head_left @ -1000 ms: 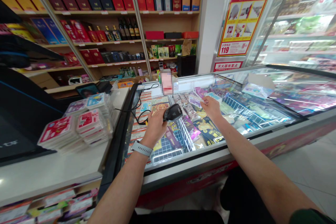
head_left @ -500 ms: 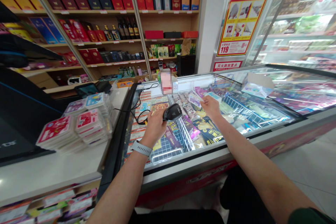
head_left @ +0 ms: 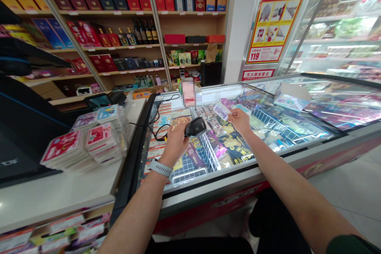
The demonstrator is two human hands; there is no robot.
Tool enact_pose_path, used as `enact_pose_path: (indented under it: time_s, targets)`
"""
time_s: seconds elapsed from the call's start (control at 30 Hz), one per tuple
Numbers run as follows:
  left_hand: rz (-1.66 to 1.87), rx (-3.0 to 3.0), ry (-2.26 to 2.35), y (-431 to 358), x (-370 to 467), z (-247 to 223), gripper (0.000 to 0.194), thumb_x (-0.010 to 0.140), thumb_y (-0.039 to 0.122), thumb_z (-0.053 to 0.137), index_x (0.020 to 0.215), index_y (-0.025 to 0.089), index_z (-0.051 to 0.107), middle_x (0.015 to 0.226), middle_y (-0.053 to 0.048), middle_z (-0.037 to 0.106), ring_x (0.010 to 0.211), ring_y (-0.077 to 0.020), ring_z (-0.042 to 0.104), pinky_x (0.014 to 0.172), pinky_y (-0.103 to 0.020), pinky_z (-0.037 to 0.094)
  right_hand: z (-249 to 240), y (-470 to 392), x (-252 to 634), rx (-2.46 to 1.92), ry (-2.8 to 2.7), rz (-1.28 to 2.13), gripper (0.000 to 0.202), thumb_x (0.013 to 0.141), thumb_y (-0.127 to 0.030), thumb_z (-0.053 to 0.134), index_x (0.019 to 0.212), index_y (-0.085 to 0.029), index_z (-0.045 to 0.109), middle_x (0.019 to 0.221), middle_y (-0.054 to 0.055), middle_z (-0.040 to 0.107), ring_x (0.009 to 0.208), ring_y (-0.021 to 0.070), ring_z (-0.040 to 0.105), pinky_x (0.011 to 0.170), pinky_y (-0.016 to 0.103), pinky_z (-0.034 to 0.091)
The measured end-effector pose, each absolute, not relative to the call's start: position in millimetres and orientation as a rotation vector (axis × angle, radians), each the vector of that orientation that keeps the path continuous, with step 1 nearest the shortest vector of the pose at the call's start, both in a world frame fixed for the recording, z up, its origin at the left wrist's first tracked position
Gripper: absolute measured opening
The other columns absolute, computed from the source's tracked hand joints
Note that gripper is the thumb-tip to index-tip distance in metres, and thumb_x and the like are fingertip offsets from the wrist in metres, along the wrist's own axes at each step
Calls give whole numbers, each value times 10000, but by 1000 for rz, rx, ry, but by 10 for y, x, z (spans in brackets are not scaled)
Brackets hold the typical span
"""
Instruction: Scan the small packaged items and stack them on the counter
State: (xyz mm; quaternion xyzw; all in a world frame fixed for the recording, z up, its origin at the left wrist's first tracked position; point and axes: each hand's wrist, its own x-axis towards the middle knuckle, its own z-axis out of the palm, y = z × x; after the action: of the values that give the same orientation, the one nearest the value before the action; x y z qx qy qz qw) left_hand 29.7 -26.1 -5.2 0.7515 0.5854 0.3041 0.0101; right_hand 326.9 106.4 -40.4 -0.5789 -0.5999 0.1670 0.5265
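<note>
My left hand (head_left: 176, 141), with a grey watch band at the wrist, is wrapped round a black handheld scanner (head_left: 195, 127) whose head points right. A black cable (head_left: 155, 121) loops over the freezer glass beside it. Between the fingertips of my right hand (head_left: 239, 121) is a small flat packet (head_left: 221, 110), white with a purple label, tilted above the glass. Both hands are over the glass-topped freezer (head_left: 208, 185), which shows wire baskets and bagged goods inside.
Stacks of flat packs (head_left: 102, 137) stand on the white counter (head_left: 80, 184) at left, next to a black machine (head_left: 26, 127). An open carton (head_left: 291, 96) lies on the freezer at right. Shelves (head_left: 119, 14) of boxes and bottles stand behind, beside a red poster (head_left: 278, 16).
The packet in my right hand has turned slightly, so its purple label shows more fully. My left hand and the scanner have hardly moved.
</note>
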Motion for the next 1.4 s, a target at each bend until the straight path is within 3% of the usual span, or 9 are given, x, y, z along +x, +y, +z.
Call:
enact_pose_path:
  time_s: [0.47, 0.73, 1.4]
  targets:
    - [978, 2357, 1827, -246, 283, -80, 570, 813, 88, 538, 1372, 192, 575, 1353, -128, 699, 1284, -302, 636, 1232, -575, 304, -350, 1034, 3227, -1225, -1229, 789, 233, 691, -335, 775, 805, -234, 598, 707, 24, 721, 687, 242, 747, 704, 402, 639]
    - [974, 2359, 1850, -243, 280, -87, 589, 816, 97, 545, 1395, 203, 563, 1385, -124, 683, 1316, -303, 619, 1229, -560, 314, -346, 1041, 3246, -1235, -1254, 762, 365, 634, -472, 767, 852, -227, 607, 768, 40, 721, 724, 249, 734, 544, 317, 550]
    - [1036, 2292, 1796, -255, 277, -48, 578, 823, 101, 524, 1389, 213, 555, 1427, -103, 661, 1368, -295, 576, 1242, -568, 276, -281, 930, 3121, -1172, -1258, 886, 469, 573, -539, 817, 852, -217, 621, 761, 55, 744, 791, 278, 750, 533, 294, 507]
